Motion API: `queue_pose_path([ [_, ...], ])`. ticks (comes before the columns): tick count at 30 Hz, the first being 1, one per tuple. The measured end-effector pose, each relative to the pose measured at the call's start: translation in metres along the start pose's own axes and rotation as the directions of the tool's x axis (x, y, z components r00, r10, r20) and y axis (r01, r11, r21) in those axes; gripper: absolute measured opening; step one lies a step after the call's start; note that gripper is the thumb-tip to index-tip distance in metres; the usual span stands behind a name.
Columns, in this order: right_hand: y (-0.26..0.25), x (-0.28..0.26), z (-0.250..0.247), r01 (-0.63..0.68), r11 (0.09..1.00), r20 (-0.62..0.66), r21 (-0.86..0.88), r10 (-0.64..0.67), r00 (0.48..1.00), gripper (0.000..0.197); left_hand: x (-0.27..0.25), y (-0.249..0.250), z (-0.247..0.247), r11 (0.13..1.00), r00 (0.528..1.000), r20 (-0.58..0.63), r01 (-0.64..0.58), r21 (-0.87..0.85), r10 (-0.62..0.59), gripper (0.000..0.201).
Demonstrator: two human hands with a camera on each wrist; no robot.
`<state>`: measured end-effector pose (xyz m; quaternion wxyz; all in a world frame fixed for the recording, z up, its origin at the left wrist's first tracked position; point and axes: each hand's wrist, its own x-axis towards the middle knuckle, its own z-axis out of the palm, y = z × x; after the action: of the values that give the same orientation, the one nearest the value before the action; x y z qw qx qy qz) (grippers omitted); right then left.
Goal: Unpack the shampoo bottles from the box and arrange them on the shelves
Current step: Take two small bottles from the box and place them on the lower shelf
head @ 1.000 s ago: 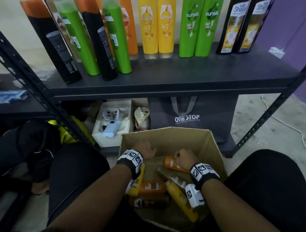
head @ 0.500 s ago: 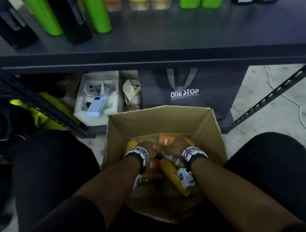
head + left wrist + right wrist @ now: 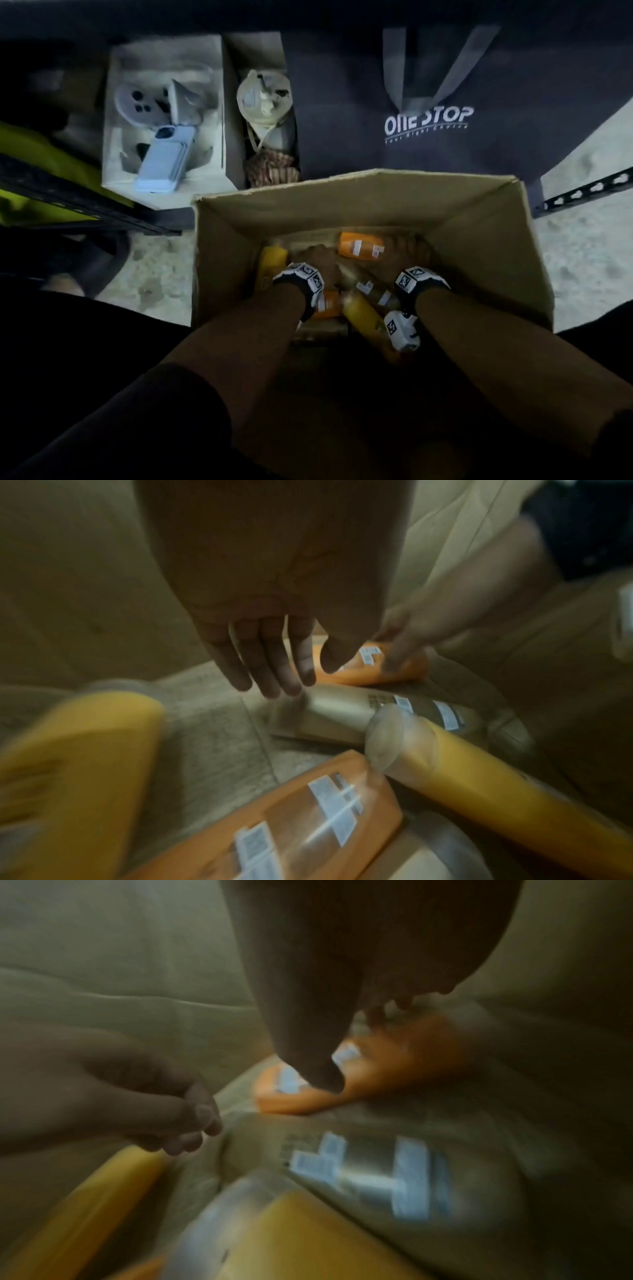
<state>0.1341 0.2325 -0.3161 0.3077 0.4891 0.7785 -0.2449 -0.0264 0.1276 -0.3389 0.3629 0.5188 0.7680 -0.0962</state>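
A cardboard box (image 3: 479, 246) stands on the floor between my knees, with several shampoo bottles lying in it. Both hands are down inside. My left hand (image 3: 313, 255) hovers with straight fingers (image 3: 270, 674) just above a gold bottle (image 3: 339, 715) and holds nothing. My right hand (image 3: 407, 250) reaches over an orange bottle (image 3: 359, 246) at the far side. Its thumb (image 3: 325, 1074) and the other fingertips lie spread over that orange bottle (image 3: 394, 1064), which still lies flat. A yellow bottle (image 3: 272, 263) lies at the left, another yellow bottle (image 3: 363, 315) near my wrists, and an orange bottle (image 3: 308, 818) beneath the left wrist.
Behind the box, under the shelf, stands a dark "ONE STOP" bag (image 3: 428, 120). A white box (image 3: 164, 113) with a blue phone and small parts sits at the left. A black slotted shelf post (image 3: 589, 192) slants at the right, another post (image 3: 68, 198) at the left.
My head has tipped down, so the shelf with standing bottles has left the view. Both hands have gone deeper into the box, and the right hand has reached the far orange bottle.
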Motion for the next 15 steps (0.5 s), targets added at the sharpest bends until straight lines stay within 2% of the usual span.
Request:
queue_pose_path([
  [1,0.003,0.003,0.005,-0.009,1.000,0.008,0.028,0.009,1.000,0.113,0.004,0.002,0.001,1.000,1.000,0.006,-0.013,0.009,0.013,0.033],
  [3,0.004,0.008,0.011,-0.028,1.000,-0.061,-0.007,0.027,0.998,0.102,0.012,0.007,0.002,0.998,0.999,0.017,-0.052,0.039,0.052,0.034],
  [5,0.006,0.014,0.011,-0.060,0.998,-0.099,-0.018,0.057,0.993,0.090,0.020,0.010,0.009,0.990,0.993,0.036,-0.115,0.085,0.112,0.049],
  [8,0.011,0.026,0.010,-0.023,0.993,0.017,0.118,0.021,1.000,0.074,0.024,0.012,0.018,0.968,0.974,0.040,-0.225,0.109,0.222,0.073],
  [12,0.015,0.028,0.014,-0.030,0.975,0.044,0.220,0.021,0.999,0.082,0.024,0.013,0.029,0.942,0.950,0.060,-0.310,0.130,0.305,0.079],
  [15,0.021,0.026,0.007,-0.060,0.978,0.028,0.198,0.055,0.998,0.100,0.021,0.008,0.032,0.934,0.947,0.048,-0.321,0.154,0.317,0.075],
])
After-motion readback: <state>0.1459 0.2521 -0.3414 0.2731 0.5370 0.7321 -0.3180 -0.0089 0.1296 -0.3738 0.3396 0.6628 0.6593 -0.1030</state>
